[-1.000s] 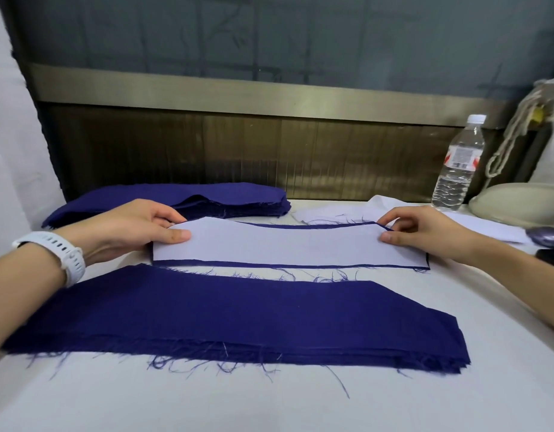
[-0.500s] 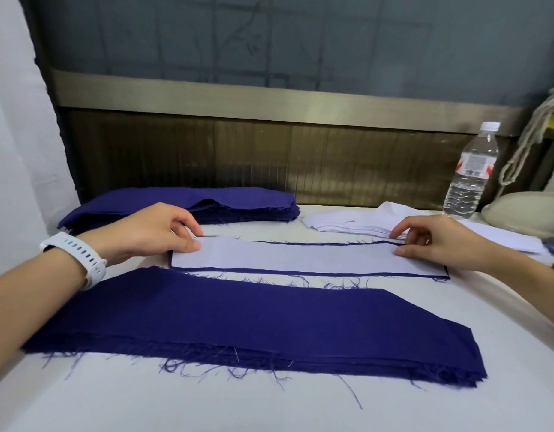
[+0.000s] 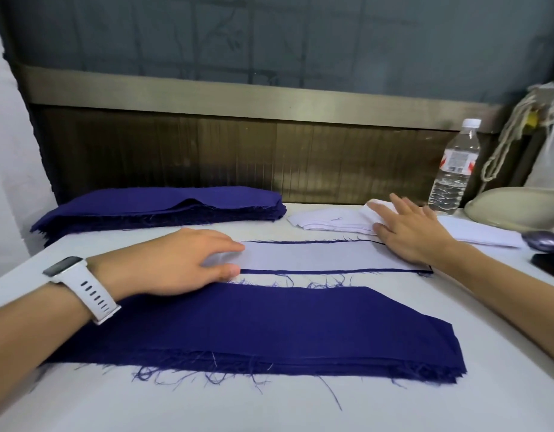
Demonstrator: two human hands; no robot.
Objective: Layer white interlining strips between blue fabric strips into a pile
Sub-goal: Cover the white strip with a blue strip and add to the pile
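A white interlining strip lies flat on a blue strip whose dark edges show above and below it, mid-table. My left hand rests flat on its left end, fingers straight. My right hand lies open across the strip's right end, its fingertips touching the stack of white interlining strips behind. A thick stack of blue fabric strips lies nearest me. Another pile of blue fabric sits at the back left.
A water bottle stands at the back right beside a cream rounded object and hanging cord. A dark purple object and a black item lie at the right edge. A wooden panel backs the white table.
Both hands let go of their pinch on the white strip's ends and flattened out. My right hand moved back toward the white stack. The camera moved closer.
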